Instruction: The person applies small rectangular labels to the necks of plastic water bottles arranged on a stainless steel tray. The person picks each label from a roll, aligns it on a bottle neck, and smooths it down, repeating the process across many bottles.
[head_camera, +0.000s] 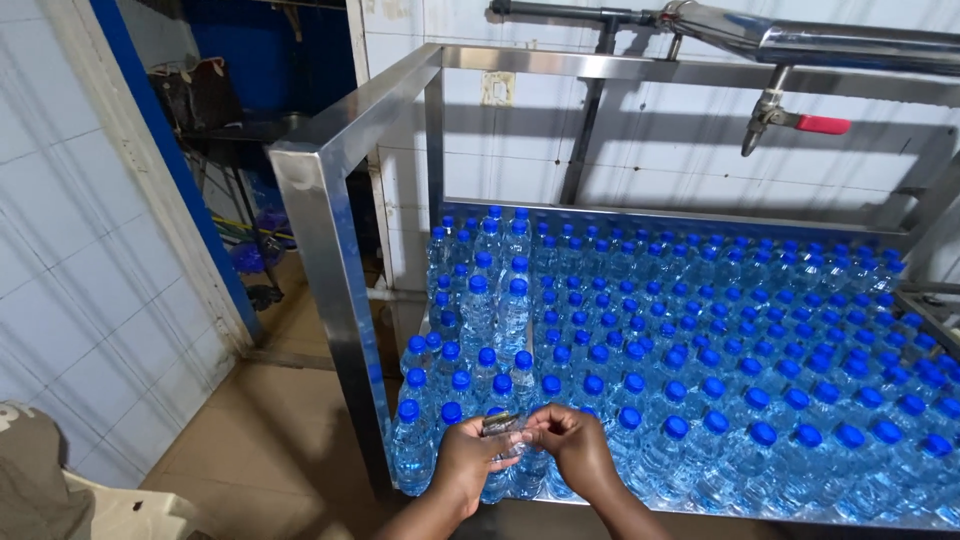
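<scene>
My left hand (468, 462) and my right hand (575, 446) meet at the near left corner of a steel table (330, 230). Between their fingertips they pinch a small clear plastic sleeve (502, 424), held just above one bottle (497, 480) whose cap is hidden under it. Around them stand several clear water bottles with blue caps (700, 340), packed tightly in rows across the whole table top. Both hands hover over the front row.
A steel frame post (345, 330) rises at the table's left front corner. A pipe with a red-handled valve (800, 124) runs along the tiled back wall. Left of the table are a tiled wall, a brown floor (270, 440) and a blue-framed doorway (150, 120).
</scene>
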